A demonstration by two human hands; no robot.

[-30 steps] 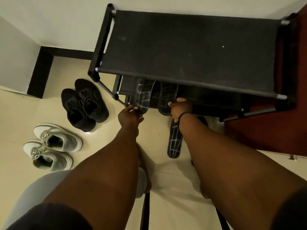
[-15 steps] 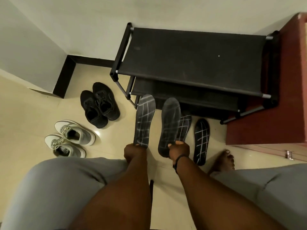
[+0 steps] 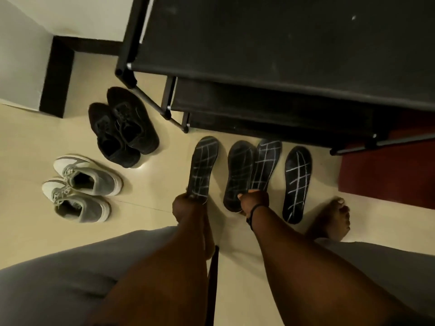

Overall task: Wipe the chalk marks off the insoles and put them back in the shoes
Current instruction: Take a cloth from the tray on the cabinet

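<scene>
My left hand (image 3: 186,204) grips the heel of a black insole (image 3: 203,167) crossed with white chalk lines. My right hand (image 3: 255,201) grips the heel of a second black insole (image 3: 237,172) with fainter chalk lines. Behind that one a third chalked insole (image 3: 267,165) lies on the floor, partly hidden. A fourth chalked insole (image 3: 297,182) lies flat to its right. A pair of black shoes (image 3: 122,128) stands at the left near the rack. A grey and white pair (image 3: 82,187) stands further left.
A black fabric shoe rack (image 3: 270,55) fills the top right, its lower shelves just above the insoles. A red-brown surface (image 3: 388,175) is at the right. My bare foot (image 3: 334,220) rests on the beige floor (image 3: 153,184) beside the fourth insole. A black skirting corner (image 3: 56,76) is far left.
Both hands pulled the two insoles off the rack's lower shelf and drew them back towards me over the floor. The camera has shifted closer to the rack.
</scene>
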